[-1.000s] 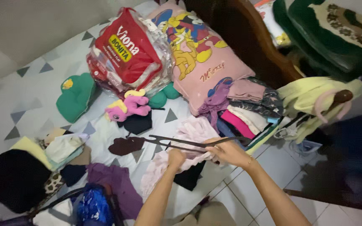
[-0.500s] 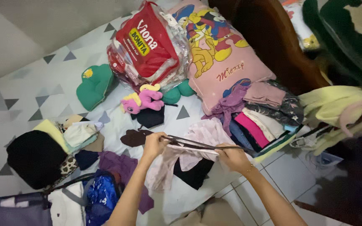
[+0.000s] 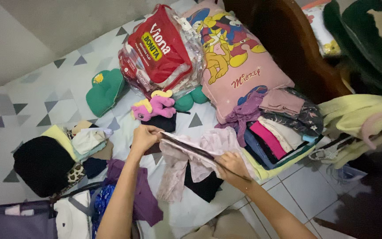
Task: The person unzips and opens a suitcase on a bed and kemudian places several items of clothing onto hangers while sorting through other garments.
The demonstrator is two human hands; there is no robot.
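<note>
A: Start big. What is under everything?

B: The bed, with a white sheet printed in grey triangles. At its head lies a pink cartoon pillow, and beside that a clear plastic bag with a red insert, bulging and leaning against the pillow.

A: And the clothes?

B: A stack of folded clothes sits at the bed's right edge, just over the tiled floor. That stack could slide off if it is nudged, since its lower layers already overhang. A black bundle lies at the left, near a purple garment.

A: What are the 2 hands doing?

B: The left hand is closed on one end of a dark clothes hanger. The right hand grips the other end, closed as well. A pale pink garment is draped over the hanger, hanging down to the sheet just left of the folded stack.

A: Risk there?

B: I judge the thin cloth could slip off one arm of the hanger, because it hangs unevenly, longer on the left. The right elbow is also close to the stack.

A: Small things?

B: A green cushion and a pink plush pony, well clear of both hands.
</note>
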